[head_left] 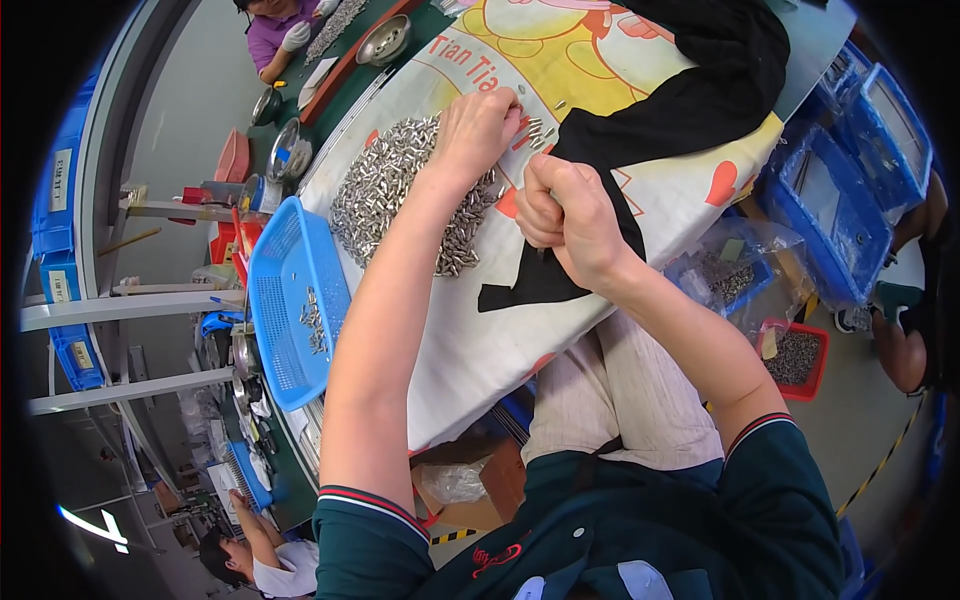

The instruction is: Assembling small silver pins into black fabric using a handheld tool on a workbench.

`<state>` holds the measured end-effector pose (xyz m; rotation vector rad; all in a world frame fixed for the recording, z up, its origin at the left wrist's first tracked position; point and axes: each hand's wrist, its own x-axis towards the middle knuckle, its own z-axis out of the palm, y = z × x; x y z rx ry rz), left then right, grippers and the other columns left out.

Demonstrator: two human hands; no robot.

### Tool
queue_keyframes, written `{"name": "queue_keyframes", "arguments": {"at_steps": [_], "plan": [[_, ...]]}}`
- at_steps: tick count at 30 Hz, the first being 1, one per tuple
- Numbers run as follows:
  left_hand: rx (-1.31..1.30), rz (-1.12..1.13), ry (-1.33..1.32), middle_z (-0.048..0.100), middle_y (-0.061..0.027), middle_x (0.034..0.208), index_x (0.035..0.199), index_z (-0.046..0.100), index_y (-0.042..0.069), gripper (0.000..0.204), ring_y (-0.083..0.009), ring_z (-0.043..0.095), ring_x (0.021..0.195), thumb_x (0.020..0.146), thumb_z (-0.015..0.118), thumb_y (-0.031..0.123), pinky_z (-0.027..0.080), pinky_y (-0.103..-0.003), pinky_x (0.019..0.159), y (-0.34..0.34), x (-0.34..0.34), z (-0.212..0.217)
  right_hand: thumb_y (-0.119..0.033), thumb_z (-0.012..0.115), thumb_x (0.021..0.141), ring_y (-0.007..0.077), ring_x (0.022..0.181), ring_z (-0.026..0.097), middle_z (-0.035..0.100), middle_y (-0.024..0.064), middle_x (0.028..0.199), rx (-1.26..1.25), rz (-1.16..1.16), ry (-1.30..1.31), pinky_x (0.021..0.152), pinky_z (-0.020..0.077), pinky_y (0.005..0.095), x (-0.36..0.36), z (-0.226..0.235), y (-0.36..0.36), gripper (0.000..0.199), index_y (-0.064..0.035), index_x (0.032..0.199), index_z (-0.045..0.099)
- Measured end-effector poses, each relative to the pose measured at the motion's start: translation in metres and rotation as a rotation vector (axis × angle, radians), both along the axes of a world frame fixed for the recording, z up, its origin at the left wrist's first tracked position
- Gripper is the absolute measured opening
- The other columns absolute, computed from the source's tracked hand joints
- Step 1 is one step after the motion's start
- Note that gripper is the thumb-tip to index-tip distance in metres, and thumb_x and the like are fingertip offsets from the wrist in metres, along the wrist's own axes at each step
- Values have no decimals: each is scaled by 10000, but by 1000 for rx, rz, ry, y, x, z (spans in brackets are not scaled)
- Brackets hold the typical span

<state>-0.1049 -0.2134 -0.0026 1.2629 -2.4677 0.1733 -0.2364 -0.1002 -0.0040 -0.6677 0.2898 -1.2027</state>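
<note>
A big heap of small shiny metal pieces (385, 190) lies on a printed white-and-yellow cloth (450, 345) spread over the table. My left hand (478, 132) is closed at the heap's right side, its fingers curled down; whatever they pinch is hidden. Just right of its fingertips a few loose metal pieces (538, 130) lie apart from the heap. My right hand (575, 215) is a fist above a long black cloth (640, 130), thumb folded over the fingers. What that fist holds, if anything, cannot be seen.
A blue plastic basket (268, 300) with some metal pieces stands left of the heap. Metal bowls (385, 40) sit farther off. Blue crates (825, 215) and a red bin of small parts (800, 360) are at the right. Other people (280, 30) work nearby.
</note>
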Motion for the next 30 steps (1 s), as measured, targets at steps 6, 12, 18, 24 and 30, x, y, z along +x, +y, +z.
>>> {"name": "queue_keyframes", "arguments": {"at_steps": [6,12,18,24,30], "plan": [[135,147,185,419,-48,465,798,600,-11,147,-124,375,425,728,603,118,344,-275,444,52,3,34,-242,336,880,61,382,160,224,-34,442,-10,-9,67,381,141,239,-3,0,-2,385,-98,530,266],[519,292,245,480,-106,466,735,607,-11,100,-226,490,412,693,586,77,394,-328,460,145,5,39,-256,336,880,63,387,153,222,-34,444,-14,-13,90,387,147,236,-3,0,-4,392,-98,528,265],[536,318,414,465,-92,453,727,606,-14,99,-189,451,385,677,617,71,385,-312,447,163,0,13,-273,340,874,66,392,146,219,-36,441,-10,7,81,391,144,240,-1,-2,-2,397,-103,522,272],[521,362,421,430,-70,437,709,599,-16,95,-168,422,375,677,627,69,367,-304,433,165,-2,7,-313,341,866,74,395,132,208,-33,433,-13,-36,9,399,140,250,-6,-5,-1,415,-113,511,259],[526,391,439,434,-65,438,691,588,-16,94,-164,421,374,680,628,68,365,-299,433,165,-3,7,-240,363,859,53,383,163,224,-37,435,-38,-4,-68,369,131,236,-5,-5,0,383,-92,517,276]]}}
